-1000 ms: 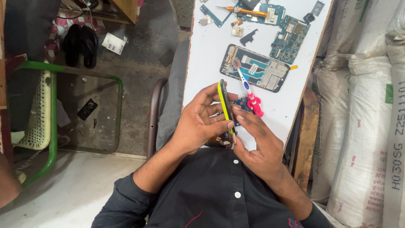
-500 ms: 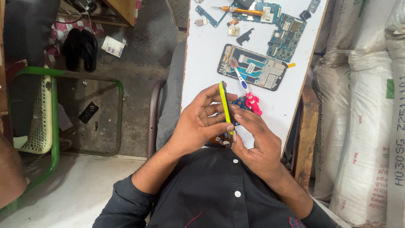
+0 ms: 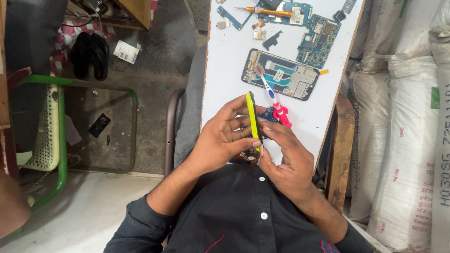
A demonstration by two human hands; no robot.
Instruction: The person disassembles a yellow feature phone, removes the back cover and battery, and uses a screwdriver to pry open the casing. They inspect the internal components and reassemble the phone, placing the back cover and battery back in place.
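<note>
Yellow phone shell [image 3: 252, 119], one only, is held edge-up between both hands above the near end of the white board [image 3: 225, 70]. It is clasped by the left hand [image 3: 220, 140], whose fingers are curled round its left face, and it is pinched from the other side by the right hand [image 3: 286, 157], fingertips pressed to its lower edge. Going left to right: one green-framed chair [image 3: 61, 140] is seen on the grey floor [image 3: 150, 93], with one pair of black sandals [image 3: 89, 54] beyond it; on the board are laid one opened phone frame [image 3: 281, 75], one toothbrush [image 3: 274, 103] with a pink figure handle, two blue circuit boards [image 3: 318, 40] and one orange screwdriver [image 3: 265, 11]; white sacks [image 3: 403, 140], at least three, are stacked at the right
</note>
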